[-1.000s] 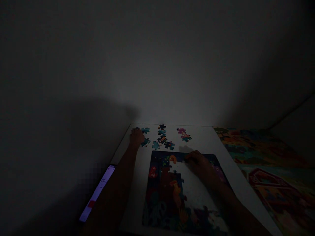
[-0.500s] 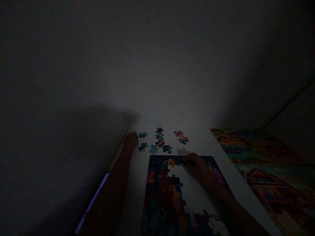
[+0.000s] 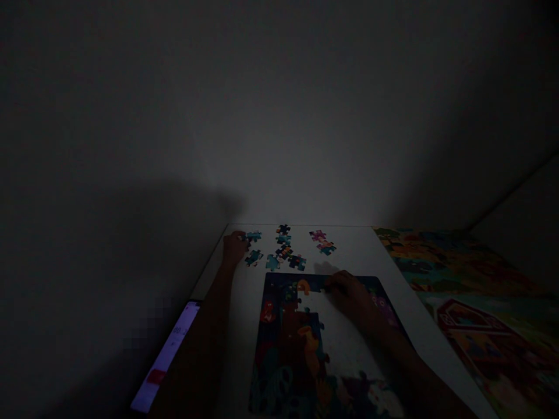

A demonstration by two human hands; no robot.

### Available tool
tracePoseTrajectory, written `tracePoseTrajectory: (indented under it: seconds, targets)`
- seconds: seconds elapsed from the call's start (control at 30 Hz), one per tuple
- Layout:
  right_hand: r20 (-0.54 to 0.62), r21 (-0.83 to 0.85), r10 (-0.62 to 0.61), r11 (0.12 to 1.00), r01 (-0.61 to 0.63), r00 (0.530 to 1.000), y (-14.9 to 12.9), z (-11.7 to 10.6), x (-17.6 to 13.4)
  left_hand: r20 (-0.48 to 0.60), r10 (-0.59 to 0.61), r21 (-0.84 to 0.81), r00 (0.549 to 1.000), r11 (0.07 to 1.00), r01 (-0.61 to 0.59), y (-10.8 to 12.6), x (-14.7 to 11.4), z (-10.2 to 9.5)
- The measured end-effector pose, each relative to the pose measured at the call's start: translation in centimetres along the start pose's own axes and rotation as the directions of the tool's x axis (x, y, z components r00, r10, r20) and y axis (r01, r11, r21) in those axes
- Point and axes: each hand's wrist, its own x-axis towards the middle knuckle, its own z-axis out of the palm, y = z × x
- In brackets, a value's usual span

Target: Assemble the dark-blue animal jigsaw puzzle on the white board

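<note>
Left grip (image 3: 234,249) far forward by loose pieces (image 3: 254,258), right grip (image 3: 349,292) over puzzle (image 3: 292,337)

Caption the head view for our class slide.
Dim light: left hand beside loose pieces, right hand at the part-filled puzzle.

The jigsaw puzzle (image 3: 290,343) lies on the near part of the counter (image 3: 360,250), the right hand (image 3: 349,291) over its far portion. Beyond it lie loose puzzle pieces (image 3: 283,239): several mid-counter, two farther right, others beside the left hand (image 3: 234,249). A phone (image 3: 170,352) lies left, partly behind the left forearm (image 3: 213,314). A wall (image 3: 297,134) stands behind; a printed surface (image 3: 484,337) lies right of the counter.
</note>
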Motion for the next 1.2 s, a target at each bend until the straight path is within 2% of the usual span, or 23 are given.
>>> tracePoseTrajectory:
  seconds: [0.13,0.23,0.3,0.37,0.43,0.5,0.6,0.8,1.0,1.2]
  targets:
    - [0.009,0.01,0.004,1.0,-0.004,1.0,-0.1,-0.1,0.0,0.055,0.016,-0.365,0.998,0.931,0.005,0.9,-1.9,0.4]
    - [-0.003,0.022,0.0,1.0,0.0,1.0,-0.5,-0.4,-0.1,0.135,0.06,-0.53,0.989,0.847,0.021,1.7,-3.5,0.9]
    - [-0.01,0.022,0.008,1.0,-0.008,1.0,-0.7,-0.5,-0.1,0.223,0.113,-0.628,0.968,0.776,0.053,2.2,-4.7,1.3]
    - [-0.003,0.018,0.019,1.0,-0.019,1.0,-1.0,-0.7,-0.2,0.346,0.192,-0.695,0.918,0.71,0.114,2.7,-6.0,1.8]
    - [0.003,0.011,0.029,1.0,-0.029,1.0,-1.1,-0.8,-0.2,0.469,0.27,-0.701,0.841,0.693,0.169,3.3,-7.3,2.2]
    - [0.006,0.008,0.031,0.999,-0.031,1.0,-1.2,-0.8,-0.3,0.559,0.311,-0.656,0.769,0.733,0.18,4.1,-8.4,2.5]
    - [0.024,0.017,0.006,1.0,-0.007,1.0,-1.3,-0.8,-0.3,0.616,0.351,-0.605,0.706,0.784,0.138,5.4,-9.7,2.6]
    - [0.021,0.019,0.013,1.0,-0.013,1.0,-1.4,-0.6,-0.4,0.618,0.445,-0.604,0.648,0.796,0.029,6.6,-10.6,2.8]
    - [0.055,0.088,-0.012,0.996,0.008,0.998,-1.7,-0.4,-0.7,0.655,0.447,-0.6,0.609,0.798,0.059,6.4,-10.8,3.7]
    - [0.109,0.143,0.016,0.989,-0.031,0.994,-2.5,-0.4,-0.9,0.664,0.486,-0.616,0.568,0.786,0.049,6.2,-10.8,4.1]
